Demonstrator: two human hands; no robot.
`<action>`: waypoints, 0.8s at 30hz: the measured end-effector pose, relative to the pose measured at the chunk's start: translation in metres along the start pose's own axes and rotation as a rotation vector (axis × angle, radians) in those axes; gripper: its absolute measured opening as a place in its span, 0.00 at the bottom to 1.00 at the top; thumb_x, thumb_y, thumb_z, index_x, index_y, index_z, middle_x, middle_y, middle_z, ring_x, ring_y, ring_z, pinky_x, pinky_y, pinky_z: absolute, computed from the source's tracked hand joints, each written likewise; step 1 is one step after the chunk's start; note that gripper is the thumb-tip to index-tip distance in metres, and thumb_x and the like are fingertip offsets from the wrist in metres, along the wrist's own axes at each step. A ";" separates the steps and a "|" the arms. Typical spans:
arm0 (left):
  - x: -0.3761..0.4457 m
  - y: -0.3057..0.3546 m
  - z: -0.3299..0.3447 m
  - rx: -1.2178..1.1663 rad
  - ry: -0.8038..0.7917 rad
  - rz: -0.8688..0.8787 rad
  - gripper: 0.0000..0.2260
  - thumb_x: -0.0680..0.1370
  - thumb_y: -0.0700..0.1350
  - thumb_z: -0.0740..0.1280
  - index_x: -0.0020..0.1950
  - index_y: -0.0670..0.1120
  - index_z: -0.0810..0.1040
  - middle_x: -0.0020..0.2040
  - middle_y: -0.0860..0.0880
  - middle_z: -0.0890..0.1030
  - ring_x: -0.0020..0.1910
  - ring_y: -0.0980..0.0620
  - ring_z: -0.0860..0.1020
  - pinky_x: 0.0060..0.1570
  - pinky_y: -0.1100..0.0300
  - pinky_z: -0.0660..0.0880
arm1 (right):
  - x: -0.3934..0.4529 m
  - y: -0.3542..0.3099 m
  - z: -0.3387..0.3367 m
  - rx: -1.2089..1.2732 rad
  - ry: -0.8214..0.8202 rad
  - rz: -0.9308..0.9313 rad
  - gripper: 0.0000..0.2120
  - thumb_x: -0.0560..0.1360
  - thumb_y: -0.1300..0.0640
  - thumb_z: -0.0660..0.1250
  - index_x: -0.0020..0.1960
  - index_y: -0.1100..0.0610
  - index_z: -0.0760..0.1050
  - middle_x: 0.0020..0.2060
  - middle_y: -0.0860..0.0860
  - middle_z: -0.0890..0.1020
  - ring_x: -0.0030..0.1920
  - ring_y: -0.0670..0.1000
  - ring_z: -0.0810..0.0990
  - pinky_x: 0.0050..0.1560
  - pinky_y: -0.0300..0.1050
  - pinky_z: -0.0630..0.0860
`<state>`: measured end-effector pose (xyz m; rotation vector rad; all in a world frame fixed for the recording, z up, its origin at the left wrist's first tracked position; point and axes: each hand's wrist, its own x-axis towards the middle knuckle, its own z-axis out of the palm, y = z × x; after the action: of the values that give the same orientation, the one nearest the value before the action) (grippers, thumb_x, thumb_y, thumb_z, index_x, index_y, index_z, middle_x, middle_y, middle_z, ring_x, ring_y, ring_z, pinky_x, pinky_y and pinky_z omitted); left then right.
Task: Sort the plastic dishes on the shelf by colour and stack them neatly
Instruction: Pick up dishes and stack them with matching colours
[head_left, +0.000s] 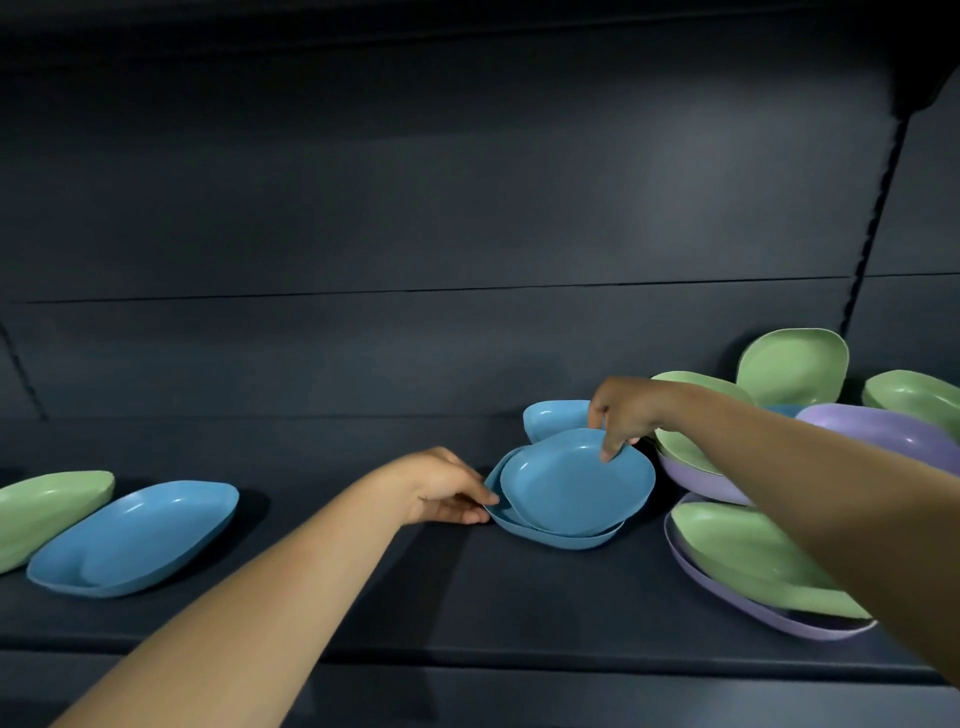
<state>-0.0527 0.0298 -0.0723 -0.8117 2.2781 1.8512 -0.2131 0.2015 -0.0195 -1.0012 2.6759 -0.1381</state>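
At the middle of the shelf (311, 613), my right hand (626, 415) pinches the far rim of the top blue dish (571, 486), which sits skewed on the blue dish beneath (561, 540). My left hand (447, 491) grips that lower one's left edge. Both hands flank the stack; I judge the right hand must twist the top dish square.

You stand at what looks like a shop display: a dark metal shelf (467, 597), a slotted upright (878, 208), and many identical plastic dishes (135, 535).
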 end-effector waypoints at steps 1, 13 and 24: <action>0.000 0.000 0.000 -0.001 0.004 -0.004 0.04 0.72 0.31 0.70 0.42 0.38 0.80 0.34 0.44 0.82 0.29 0.54 0.81 0.29 0.66 0.77 | -0.001 0.000 0.000 0.007 -0.003 0.004 0.11 0.68 0.58 0.76 0.46 0.60 0.76 0.34 0.51 0.73 0.31 0.49 0.70 0.31 0.38 0.65; -0.022 -0.002 -0.047 -0.057 0.153 0.011 0.08 0.76 0.29 0.58 0.40 0.40 0.71 0.34 0.44 0.74 0.28 0.53 0.71 0.20 0.66 0.68 | -0.015 -0.012 -0.013 0.330 0.190 0.019 0.13 0.74 0.69 0.58 0.55 0.63 0.76 0.44 0.57 0.77 0.40 0.54 0.73 0.37 0.44 0.68; -0.063 -0.023 -0.141 -0.188 0.319 0.166 0.04 0.75 0.33 0.68 0.47 0.40 0.76 0.37 0.47 0.77 0.29 0.55 0.69 0.19 0.68 0.63 | -0.020 -0.098 -0.013 0.763 0.380 -0.034 0.04 0.77 0.60 0.64 0.48 0.56 0.78 0.42 0.56 0.81 0.39 0.54 0.76 0.40 0.45 0.70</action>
<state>0.0468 -0.0831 -0.0311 -1.0407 2.4468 2.1750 -0.1409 0.1409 0.0155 -0.8054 2.5237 -1.3498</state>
